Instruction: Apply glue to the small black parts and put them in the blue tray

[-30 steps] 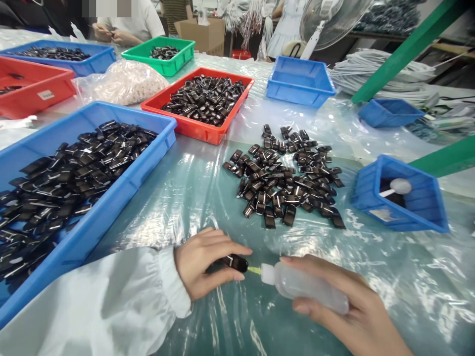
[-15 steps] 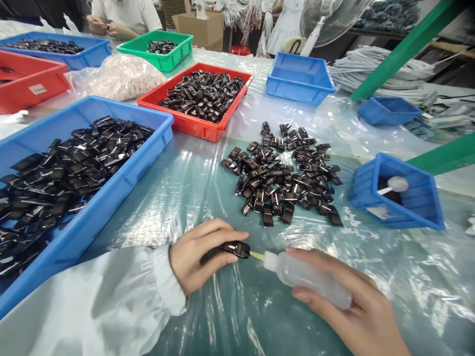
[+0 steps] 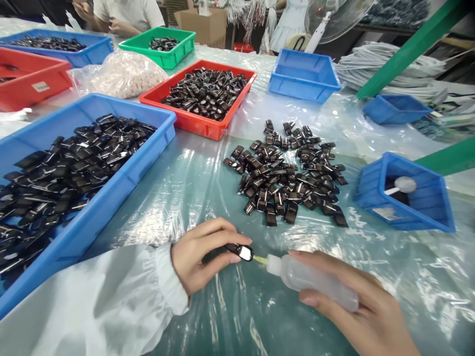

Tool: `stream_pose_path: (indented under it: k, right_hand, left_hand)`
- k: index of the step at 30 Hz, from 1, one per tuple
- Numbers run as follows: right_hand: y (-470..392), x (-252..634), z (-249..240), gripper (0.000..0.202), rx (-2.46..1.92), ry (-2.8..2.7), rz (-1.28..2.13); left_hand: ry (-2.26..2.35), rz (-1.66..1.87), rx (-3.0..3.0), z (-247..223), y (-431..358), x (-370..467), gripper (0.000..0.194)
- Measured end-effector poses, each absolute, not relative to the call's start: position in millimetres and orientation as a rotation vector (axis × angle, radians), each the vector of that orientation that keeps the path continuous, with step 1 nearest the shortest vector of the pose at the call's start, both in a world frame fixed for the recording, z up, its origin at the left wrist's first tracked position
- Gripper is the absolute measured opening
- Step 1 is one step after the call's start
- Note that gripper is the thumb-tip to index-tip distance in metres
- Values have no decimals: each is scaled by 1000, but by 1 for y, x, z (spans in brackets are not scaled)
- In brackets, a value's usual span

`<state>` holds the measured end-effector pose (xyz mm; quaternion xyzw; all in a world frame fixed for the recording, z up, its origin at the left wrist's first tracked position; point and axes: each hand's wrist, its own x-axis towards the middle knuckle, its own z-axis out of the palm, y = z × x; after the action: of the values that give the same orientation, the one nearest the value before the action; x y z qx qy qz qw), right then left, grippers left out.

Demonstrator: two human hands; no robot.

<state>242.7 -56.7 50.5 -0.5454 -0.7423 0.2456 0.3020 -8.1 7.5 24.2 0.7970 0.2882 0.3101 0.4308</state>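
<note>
My left hand (image 3: 208, 252) pinches a glossy black plastic piece (image 3: 241, 250) between thumb and fingers. A white patch shows on the end facing right. In my right hand (image 3: 349, 291) lies a translucent squeeze bottle (image 3: 315, 282), held on its side with its white cap toward the left. The bottle's thin yellowish nozzle tip (image 3: 261, 259) is at the right end of the black piece; whether it touches cannot be made out. Beyond both hands, a loose pile of similar black pieces (image 3: 285, 173) is spread on the plastic-covered table (image 3: 178, 198).
A large blue bin (image 3: 148, 153) of black pieces stands at left. Behind it are a red tray (image 3: 198, 129), a bag of pale bits (image 3: 122, 74) and a green tray (image 3: 170, 60). At right, a small blue bin (image 3: 415, 212) holds a spoon. A co-worker (image 3: 128, 17) sits opposite.
The black piece has turned slightly in my left fingers, so its end now shows bright white. The bottle stays at that end. The whole view has shifted slightly.
</note>
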Motion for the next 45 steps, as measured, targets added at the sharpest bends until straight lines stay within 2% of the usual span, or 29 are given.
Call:
stream_pose_path:
  k: [6, 18, 25, 31, 37, 41, 45]
  right_hand:
    - [-56, 243, 51, 37, -1422, -1994, 704]
    - [-61, 239, 43, 31, -1429, -1977, 558]
    - [-57, 242, 46, 32, -1450, -1982, 679]
    - [-54, 242, 44, 22, -1672, -1716, 590]
    - [-43, 243, 34, 34, -1682, -1222, 623]
    - [-39, 242, 27, 34, -1649, -1162, 723]
    - [-48, 235, 29, 38, -1566, -1244, 416]
  left_hand:
    - [711, 768, 2013, 24, 8, -8, 24]
    - [739, 780, 1992, 26, 8, -8, 26]
    - [749, 775, 2004, 26, 7, -8, 25]
    - [1040, 836, 1909, 24, 12, -9, 24]
    - [1173, 939, 1745, 17, 15, -11, 25]
    - [1168, 939, 1692, 14, 15, -11, 25]
    - [1139, 971, 1645, 12, 16, -10, 25]
